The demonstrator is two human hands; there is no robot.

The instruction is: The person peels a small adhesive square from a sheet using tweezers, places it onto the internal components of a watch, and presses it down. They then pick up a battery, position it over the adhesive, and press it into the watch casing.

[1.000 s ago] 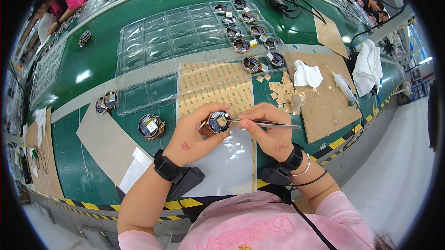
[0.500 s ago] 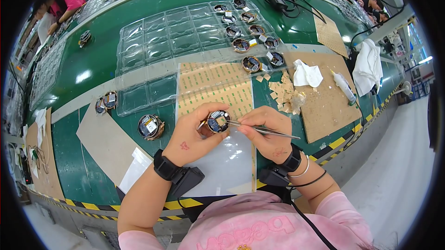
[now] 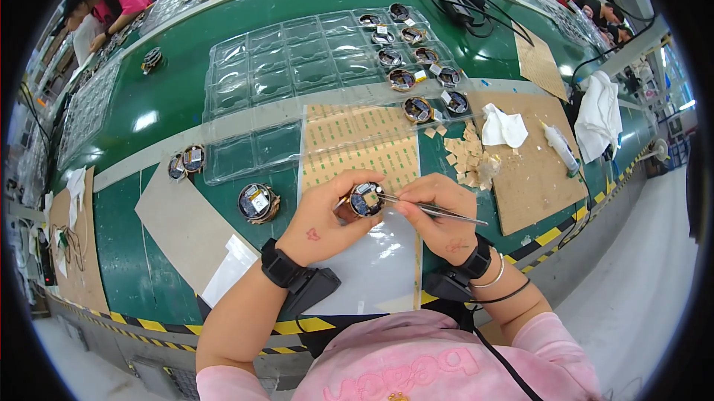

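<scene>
Your left hand [image 3: 321,224] is gripping a small round part [image 3: 365,199] over the clear sheet [image 3: 375,271] while your right hand [image 3: 439,211] is pinching tweezers [image 3: 435,210] at it, and most pockets of the clear tray [image 3: 297,78] are lying unfilled, with several finished parts [image 3: 416,78] at its right side.

Your desk [image 3: 186,59] runs green with a yellow-black striped edge; your sleeves [image 3: 416,367] are pink, the cloth [image 3: 503,126] white.
</scene>
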